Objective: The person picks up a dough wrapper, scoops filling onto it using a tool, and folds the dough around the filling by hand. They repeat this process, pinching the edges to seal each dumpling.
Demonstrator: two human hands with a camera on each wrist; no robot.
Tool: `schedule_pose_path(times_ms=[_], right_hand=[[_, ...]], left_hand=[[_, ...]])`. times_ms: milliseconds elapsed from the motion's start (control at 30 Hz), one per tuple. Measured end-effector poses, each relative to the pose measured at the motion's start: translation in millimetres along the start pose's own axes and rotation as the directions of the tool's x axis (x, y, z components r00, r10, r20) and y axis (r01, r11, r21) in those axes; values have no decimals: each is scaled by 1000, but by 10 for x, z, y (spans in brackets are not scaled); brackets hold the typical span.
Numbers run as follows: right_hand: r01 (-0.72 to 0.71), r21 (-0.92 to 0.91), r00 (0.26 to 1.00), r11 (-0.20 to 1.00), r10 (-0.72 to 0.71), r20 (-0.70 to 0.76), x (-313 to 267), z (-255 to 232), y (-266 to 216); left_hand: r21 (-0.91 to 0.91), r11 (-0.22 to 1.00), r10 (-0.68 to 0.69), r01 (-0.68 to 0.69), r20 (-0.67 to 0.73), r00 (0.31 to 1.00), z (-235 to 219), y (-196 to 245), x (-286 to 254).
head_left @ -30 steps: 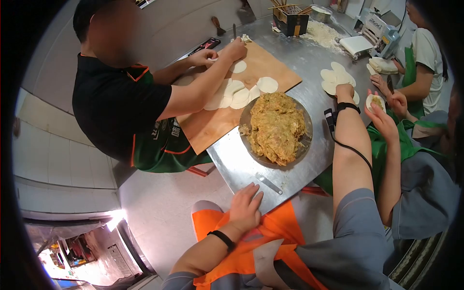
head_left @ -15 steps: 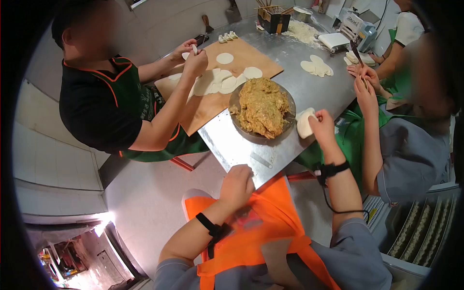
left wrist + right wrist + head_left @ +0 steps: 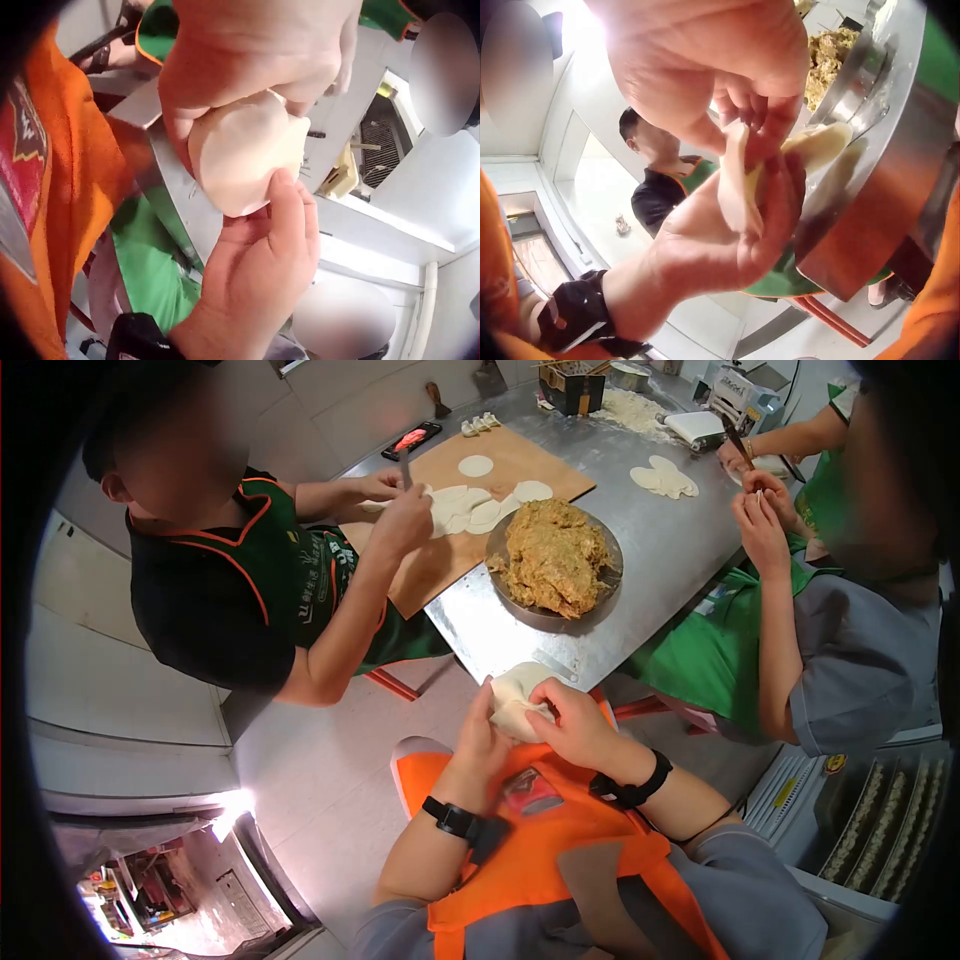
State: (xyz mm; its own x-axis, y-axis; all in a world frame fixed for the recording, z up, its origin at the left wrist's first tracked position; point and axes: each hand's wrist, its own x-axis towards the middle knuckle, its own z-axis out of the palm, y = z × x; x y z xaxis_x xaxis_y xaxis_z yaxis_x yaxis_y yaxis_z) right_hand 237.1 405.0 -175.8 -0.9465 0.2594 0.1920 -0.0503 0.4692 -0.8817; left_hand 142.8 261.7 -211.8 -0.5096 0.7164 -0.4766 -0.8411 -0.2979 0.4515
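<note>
Over the near corner of the metal table (image 3: 470, 635), both hands hold a small stack of pale, round dough wrappers (image 3: 518, 695). My left hand (image 3: 483, 735) grips its left side, fingers bent about the dough in the left wrist view. From the right, my right hand (image 3: 578, 730) pinches the edge between thumb and fingers. In the right wrist view, the wrappers (image 3: 739, 180) fan apart and bend between the two hands. Just beyond stands a round metal bowl (image 3: 497, 575) heaped with yellow-brown filling (image 3: 556, 555).
A wooden board (image 3: 415, 585) with more wrappers (image 3: 465, 510) lies left of the bowl, before a person (image 3: 220, 610) in a green apron. Other wrappers (image 3: 663, 478) lie at the back right. Another person's hands (image 3: 765, 525) work at the right.
My right hand took wrappers from the back-right pile and drew them toward me. My left hand has left the table edge and now holds them too.
</note>
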Motion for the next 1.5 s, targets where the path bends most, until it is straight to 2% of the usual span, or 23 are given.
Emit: schedule_pose_path(times_ms=[33, 233, 333, 367, 400, 467, 600, 700, 800, 933, 1033, 1133, 1167, 1200, 1267, 1300, 1400, 1433, 1500], right_hand=[[-15, 13, 999, 1000, 15, 39, -11, 41, 34], [82, -27, 977, 996, -75, 198, 130, -42, 210], [187, -105, 955, 977, -156, 252, 259, -142, 342], [7, -153, 978, 988, 26, 208, 274, -183, 357], [23, -311, 992, 950, 17, 125, 316, -207, 386], [9, -598, 998, 801, -42, -41, 391, -226, 477], [92, -642, 995, 761, -87, 40, 401, -156, 554], [32, -713, 999, 700, -12, 33, 424, -70, 536], [-64, -754, 992, 654, 127, 27, 484, -37, 409], [-110, -735, 984, 669, 178, 14, 525, -71, 524], [-148, -679, 983, 719, 184, -20, 488, -181, 598], [-169, -631, 985, 757, 145, -89, 354, -327, 523], [-179, -615, 984, 768, 135, -118, 290, -388, 470], [-194, -593, 980, 781, 129, -151, 218, -444, 431], [-31, -605, 988, 795, -67, -138, 68, -585, 442], [-93, -561, 988, 822, 6, -156, 16, -624, 379], [-299, -409, 953, 862, 250, -170, -118, -697, 299], [-368, -352, 929, 861, 332, -161, -155, -701, 297], [-304, -295, 946, 906, 249, -209, -185, -607, 436]], left_hand=[[23, 999, 48, -47, -59, 997, -24, 1, -14], [-44, 998, 46, -50, -97, 994, -149, -1, 70], [257, 964, 115, -70, -165, 980, -88, 10, 91], [315, 946, 131, -72, -168, 977, -69, 5, 99], [372, 926, 144, -72, -171, 975, -50, -3, 105], [476, 876, 192, -79, -192, 962, -13, -25, 102], [616, 781, 290, -104, -209, 934, -78, -74, 146], [745, 661, 331, -88, -184, 926, -156, -110, 151], [844, 525, 384, -107, -122, 915, -265, -129, 180], [896, 436, 379, -86, -96, 920, -239, -78, 160], [890, 403, 422, -214, 27, 906, -133, -4, 238], [875, 456, 388, -166, -28, 921, -54, 57, 489], [844, 514, 351, -157, -40, 935, 13, 88, 523], [889, 437, 361, -140, -30, 932, 11, 141, 588], [957, 272, 366, -101, -6, 931, -37, 169, 660], [989, 122, 416, -83, 25, 909, 94, 242, 564], [997, 64, 542, -31, -9, 840, 202, 268, 321], [997, 16, 586, -78, 54, 809, 76, 234, 306], [997, -14, 565, -76, 70, 822, -110, 181, 233]])
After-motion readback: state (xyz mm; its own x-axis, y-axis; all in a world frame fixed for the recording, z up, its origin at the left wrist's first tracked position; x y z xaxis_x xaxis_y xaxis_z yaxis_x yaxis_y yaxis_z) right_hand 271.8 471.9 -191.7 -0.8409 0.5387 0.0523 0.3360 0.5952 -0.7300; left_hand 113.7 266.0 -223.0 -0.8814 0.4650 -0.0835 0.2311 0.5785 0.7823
